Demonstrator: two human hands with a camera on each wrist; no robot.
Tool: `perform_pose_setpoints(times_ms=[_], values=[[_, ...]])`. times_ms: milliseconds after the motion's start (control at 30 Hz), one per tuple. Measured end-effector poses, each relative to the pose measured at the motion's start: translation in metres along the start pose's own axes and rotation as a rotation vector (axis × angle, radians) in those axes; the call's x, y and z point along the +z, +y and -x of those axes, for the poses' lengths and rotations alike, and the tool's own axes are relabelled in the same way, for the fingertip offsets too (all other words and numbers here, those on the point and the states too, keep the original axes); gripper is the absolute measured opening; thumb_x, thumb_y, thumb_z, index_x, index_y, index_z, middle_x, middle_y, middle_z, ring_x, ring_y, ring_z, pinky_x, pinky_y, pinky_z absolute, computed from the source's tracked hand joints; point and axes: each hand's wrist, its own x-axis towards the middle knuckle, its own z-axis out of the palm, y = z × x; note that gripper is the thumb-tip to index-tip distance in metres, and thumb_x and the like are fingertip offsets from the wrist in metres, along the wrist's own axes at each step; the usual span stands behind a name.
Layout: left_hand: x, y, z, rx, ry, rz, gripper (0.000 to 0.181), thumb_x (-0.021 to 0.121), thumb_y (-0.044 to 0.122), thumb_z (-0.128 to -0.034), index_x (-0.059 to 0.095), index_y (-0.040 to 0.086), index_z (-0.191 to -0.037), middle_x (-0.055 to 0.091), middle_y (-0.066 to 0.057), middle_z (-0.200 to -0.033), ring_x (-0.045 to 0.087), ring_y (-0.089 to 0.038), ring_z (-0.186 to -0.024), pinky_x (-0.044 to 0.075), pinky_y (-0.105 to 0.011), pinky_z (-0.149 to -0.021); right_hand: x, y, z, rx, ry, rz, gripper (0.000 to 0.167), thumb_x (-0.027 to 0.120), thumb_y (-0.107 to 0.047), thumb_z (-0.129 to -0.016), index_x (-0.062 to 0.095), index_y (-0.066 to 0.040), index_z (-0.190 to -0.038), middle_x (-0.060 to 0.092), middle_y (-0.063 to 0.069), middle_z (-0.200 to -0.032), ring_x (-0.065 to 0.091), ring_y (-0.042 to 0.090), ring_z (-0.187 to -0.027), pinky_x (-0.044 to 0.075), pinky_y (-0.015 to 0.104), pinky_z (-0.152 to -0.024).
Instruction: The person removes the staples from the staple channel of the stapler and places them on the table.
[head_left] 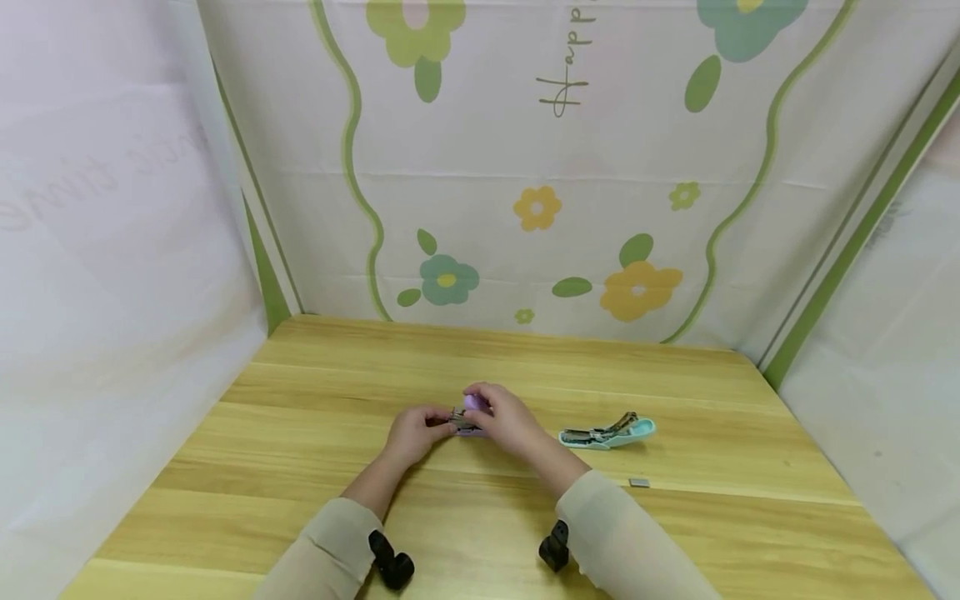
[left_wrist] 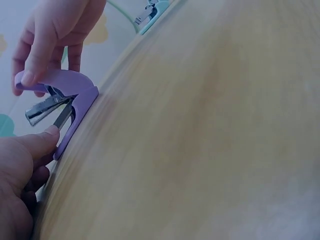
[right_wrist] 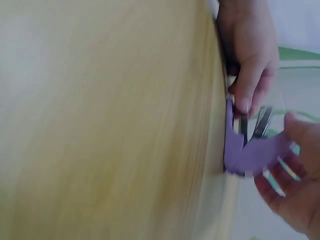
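A purple stapler (left_wrist: 82,95) sits on the wooden table with its top lifted wide, so its metal magazine shows between top and base. My right hand (head_left: 507,419) grips the raised purple top, thumb on one side and fingers on the other, as the right wrist view shows. With thumb and fingers my left hand (head_left: 412,435) pinches the front end of the lower metal part and base (right_wrist: 233,125). Inside the stapler, the metal rail is partly covered by the left fingertips. Whether staples lie in it I cannot tell.
Right of my hands lies a light teal stapler (head_left: 606,433), opened up with its metal parts exposed. A small grey strip, perhaps staples (head_left: 639,482), lies nearer on the table (head_left: 750,467). Floral cloth (head_left: 555,158) hangs behind and at both sides.
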Motion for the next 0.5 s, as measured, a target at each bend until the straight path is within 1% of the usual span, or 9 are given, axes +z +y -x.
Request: perform_pose_setpoints(times_ms=[67, 233, 333, 500], values=[[0.0, 0.0, 0.0, -0.009, -0.005, 0.003, 0.019, 0.077, 0.02, -0.0844, 0.077, 0.01, -0.101, 0.075, -0.006, -0.102, 0.067, -0.023, -0.099, 0.053, -0.043, -0.089, -0.004, 0.003, 0.003, 0.002, -0.002, -0.045, 0.039, 0.062, -0.023, -0.098, 0.055, -0.012, -0.134, 0.06, 0.009, -0.125, 0.059, 0.025, -0.114, 0.053, 0.041, -0.091], [0.0, 0.0, 0.0, -0.002, -0.017, -0.017, 0.018, 0.076, 0.022, -0.0856, 0.077, 0.013, -0.1, 0.075, -0.004, -0.102, 0.067, -0.022, -0.099, 0.053, -0.042, -0.088, -0.01, 0.013, 0.009, -0.004, 0.011, -0.102, 0.041, 0.058, -0.023, -0.099, 0.053, -0.016, -0.139, 0.06, 0.007, -0.124, 0.058, 0.025, -0.116, 0.053, 0.038, -0.091], [0.0, 0.001, 0.001, -0.001, -0.018, -0.018, 0.017, 0.076, 0.023, -0.0854, 0.077, 0.013, -0.099, 0.075, -0.004, -0.1, 0.067, -0.022, -0.098, 0.053, -0.042, -0.088, -0.012, 0.018, 0.012, 0.023, 0.032, -0.148, 0.038, 0.058, -0.021, -0.099, 0.056, -0.015, -0.137, 0.062, 0.009, -0.126, 0.059, 0.026, -0.118, 0.054, 0.039, -0.093], [0.0, 0.001, 0.0, -0.001, -0.007, -0.011, 0.016, 0.076, 0.022, -0.0851, 0.078, 0.013, -0.098, 0.075, -0.004, -0.1, 0.067, -0.022, -0.097, 0.053, -0.042, -0.088, -0.018, 0.025, 0.014, 0.083, 0.067, -0.218, 0.038, 0.064, -0.022, -0.096, 0.061, -0.014, -0.133, 0.065, 0.011, -0.126, 0.062, 0.023, -0.113, 0.054, 0.036, -0.093]])
